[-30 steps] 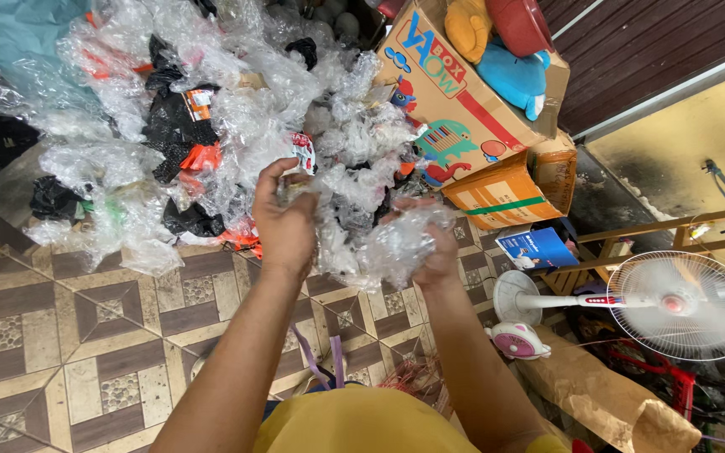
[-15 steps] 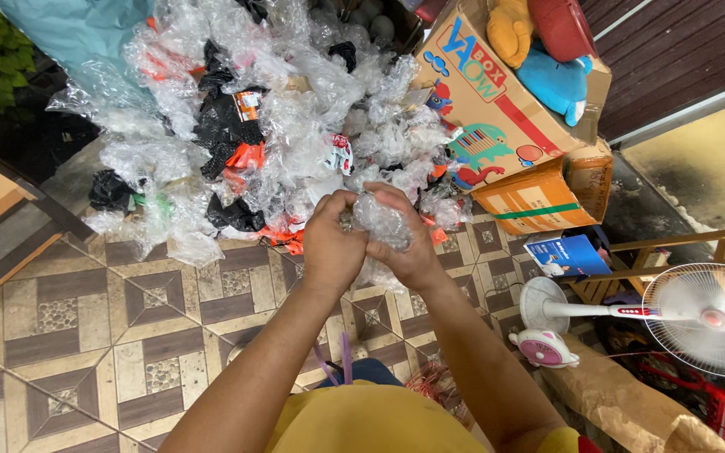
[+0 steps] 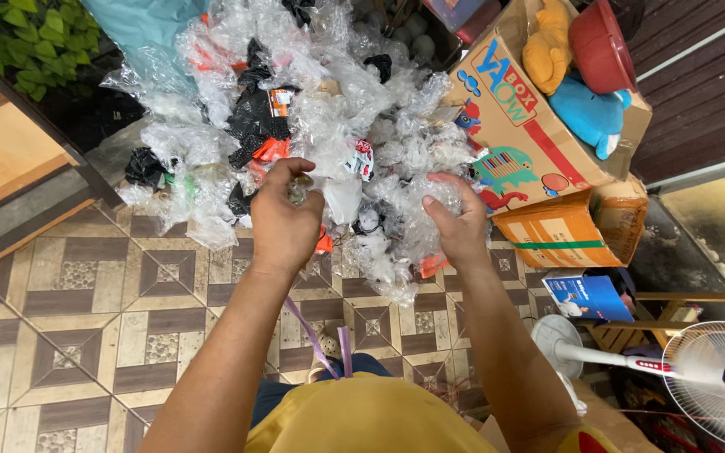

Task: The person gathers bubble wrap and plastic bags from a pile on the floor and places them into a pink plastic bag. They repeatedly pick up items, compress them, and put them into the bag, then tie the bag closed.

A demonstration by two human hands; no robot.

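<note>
Floor point(image 3: 69, 335): patterned tiles in brown and cream, square motifs. Far left: green leafy plant point(image 3: 18, 38), above a wooden panel point(image 3: 6, 143) that runs at a slant. Far right: large printed cardboard box point(image 3: 522, 134), open, holding a yellow plush toy point(image 3: 547, 46), a red plastic bowl point(image 3: 602, 50) and a blue plush toy point(image 3: 593, 113); the toys touch each other. Just nearer, a smaller orange cardboard box point(image 3: 576, 226) with a green tape stripe. Near right: a blue and white carton point(image 3: 585, 295) lies beside a wooden frame point(image 3: 673, 323). White electric fan point(image 3: 698, 377) lies on its side, near right corner. Teal sheet point(image 3: 148, 25) at far centre-left.
</note>
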